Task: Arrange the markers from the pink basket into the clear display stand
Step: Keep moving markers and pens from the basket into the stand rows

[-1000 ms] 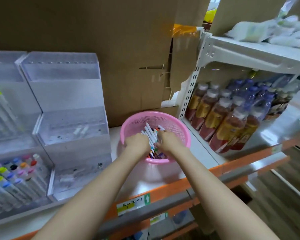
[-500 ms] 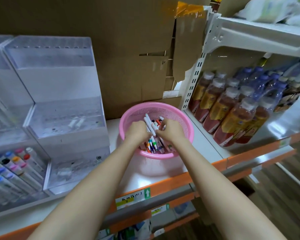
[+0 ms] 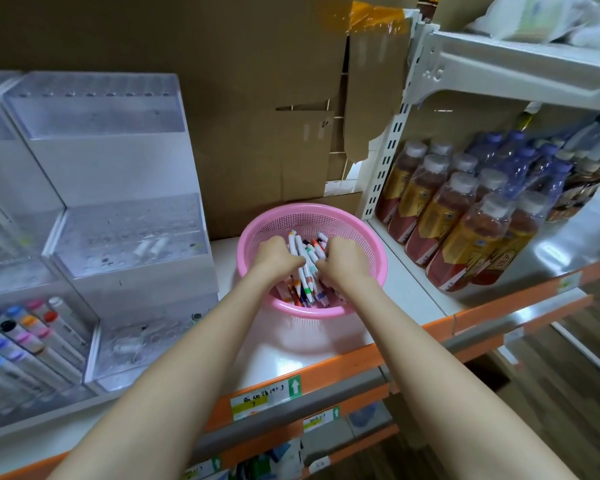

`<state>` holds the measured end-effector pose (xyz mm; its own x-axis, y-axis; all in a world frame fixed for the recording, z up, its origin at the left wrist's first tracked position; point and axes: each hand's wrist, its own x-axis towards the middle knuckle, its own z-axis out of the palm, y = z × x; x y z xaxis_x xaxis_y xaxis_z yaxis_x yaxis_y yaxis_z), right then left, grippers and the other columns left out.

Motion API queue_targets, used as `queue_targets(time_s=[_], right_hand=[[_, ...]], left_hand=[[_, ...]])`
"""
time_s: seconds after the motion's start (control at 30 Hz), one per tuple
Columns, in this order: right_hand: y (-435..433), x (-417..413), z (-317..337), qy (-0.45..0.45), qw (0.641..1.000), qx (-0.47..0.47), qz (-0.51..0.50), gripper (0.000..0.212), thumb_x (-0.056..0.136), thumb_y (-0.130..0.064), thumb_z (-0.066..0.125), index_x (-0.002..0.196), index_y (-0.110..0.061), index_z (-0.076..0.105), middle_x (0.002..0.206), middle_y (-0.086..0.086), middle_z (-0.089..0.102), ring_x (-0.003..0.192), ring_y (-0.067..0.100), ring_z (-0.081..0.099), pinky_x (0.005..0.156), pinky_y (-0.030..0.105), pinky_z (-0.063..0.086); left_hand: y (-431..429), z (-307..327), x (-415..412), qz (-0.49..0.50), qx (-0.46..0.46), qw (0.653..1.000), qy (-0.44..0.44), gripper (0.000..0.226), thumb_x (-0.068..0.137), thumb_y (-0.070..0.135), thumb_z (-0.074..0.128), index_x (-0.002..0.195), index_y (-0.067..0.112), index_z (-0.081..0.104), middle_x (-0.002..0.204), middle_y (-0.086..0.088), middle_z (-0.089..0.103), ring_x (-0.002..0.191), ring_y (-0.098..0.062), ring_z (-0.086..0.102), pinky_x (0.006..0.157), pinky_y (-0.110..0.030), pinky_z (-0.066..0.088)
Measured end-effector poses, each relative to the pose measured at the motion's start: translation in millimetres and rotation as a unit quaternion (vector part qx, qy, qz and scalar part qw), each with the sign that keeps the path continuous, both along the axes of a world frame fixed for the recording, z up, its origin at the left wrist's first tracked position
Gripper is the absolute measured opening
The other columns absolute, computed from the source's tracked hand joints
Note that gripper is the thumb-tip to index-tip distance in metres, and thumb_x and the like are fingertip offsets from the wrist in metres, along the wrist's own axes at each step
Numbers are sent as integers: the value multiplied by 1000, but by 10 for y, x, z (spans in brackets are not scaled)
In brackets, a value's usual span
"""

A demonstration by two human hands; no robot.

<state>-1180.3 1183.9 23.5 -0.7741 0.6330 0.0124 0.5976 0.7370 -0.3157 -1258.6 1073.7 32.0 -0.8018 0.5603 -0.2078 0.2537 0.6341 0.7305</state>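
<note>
My left hand (image 3: 276,259) and right hand (image 3: 345,261) both curl their fingers round markers (image 3: 307,271) heaped in the pink basket (image 3: 309,209). I judge the work barely begun, since the clear display stand (image 3: 125,237) looks mostly unfilled. To the left a strip of bare shelf (image 3: 224,261) leads to the stand, while bottles (image 3: 461,216) crowd the right.

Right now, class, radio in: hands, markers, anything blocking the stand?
Left hand and right hand in pink basket, fingers curled on markers. Markers not lifted out. Clear display stand left of basket, nothing between.
</note>
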Motion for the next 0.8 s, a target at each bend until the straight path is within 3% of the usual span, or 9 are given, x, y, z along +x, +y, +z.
queue_targets(time_s=[0.07, 0.13, 0.2, 0.27, 0.37, 0.47, 0.6, 0.7, 0.8], right_hand=[[27, 7, -19, 40, 998, -45, -20, 28, 82, -14, 58, 63, -15, 38, 62, 3, 43, 68, 27, 48, 46, 29, 23], [50, 4, -26, 81, 993, -84, -25, 18, 82, -19, 63, 71, -13, 49, 73, 5, 56, 72, 26, 53, 54, 30, 32], [60, 10, -13, 124, 986, -109, -21, 7, 85, -20, 63, 85, -13, 60, 84, 6, 65, 77, 24, 57, 62, 30, 38], [61, 34, 15, 177, 973, -150, -14, 20, 90, -15, 59, 108, -11, 64, 91, 8, 68, 79, 21, 59, 67, 31, 43], [37, 97, 74, 240, 952, -189, 34, 48, 93, -8, 55, 139, -19, 47, 98, 4, 65, 76, 16, 58, 75, 34, 48], [-17, 138, 114, 264, 947, -171, 61, 49, 94, -8, 54, 139, -27, 47, 112, -2, 65, 61, 10, 54, 66, 28, 51], [-160, 192, 195, 306, 936, -158, 68, 41, 92, -10, 55, 130, -27, 52, 96, 0, 67, 68, 21, 61, 70, 43, 54], [-251, 242, 321, 332, 926, -155, 87, 42, 90, -7, 56, 126, -27, 52, 94, -2, 66, 78, 16, 62, 71, 32, 52], [-349, 281, 468, 368, 912, -146, 108, 42, 88, -6, 60, 125, -26, 54, 97, -13, 64, 83, 4, 61, 71, 21, 51]], left_hand=[[-3, -15, -3, 10, 35, 999, -15, 16, 79, 11, 66, 93, 6, 61, 87, -13, 68, 77, -26, 68, 71, -37, 58], [-12, -20, 6, 12, 77, 997, -8, 37, 76, 6, 68, 111, 10, 56, 96, -9, 65, 83, -25, 67, 73, -39, 58], [-40, -23, 15, 3, 122, 992, 7, 59, 74, 2, 67, 128, 17, 48, 93, -6, 63, 80, -22, 64, 71, -37, 57], [-70, -27, 16, 0, 174, 985, -13, 71, 75, -2, 66, 138, 23, 42, 82, -6, 63, 75, -21, 65, 67, -38, 58], [-106, 35, 31, 1, 246, 968, -55, 72, 78, -6, 65, 139, 25, 43, 77, -9, 63, 70, -20, 66, 58, -32, 57], [-137, 140, 84, 3, 301, 948, -102, 67, 77, -7, 67, 132, 25, 49, 74, -12, 64, 74, -23, 67, 67, -41, 60], [-226, 207, 208, -3, 299, 954, -39, 62, 77, -4, 65, 127, 28, 46, 80, -17, 67, 68, -22, 67, 65, -39, 60], [-333, 281, 267, -10, 294, 954, 63, 59, 76, 1, 66, 123, 29, 45, 91, -7, 66, 70, -13, 65, 64, -34, 58], [-454, 400, 319, -30, 310, 944, 110, 57, 76, 7, 67, 120, 33, 43, 89, 3, 64, 67, -13, 64, 65, -30, 57]])
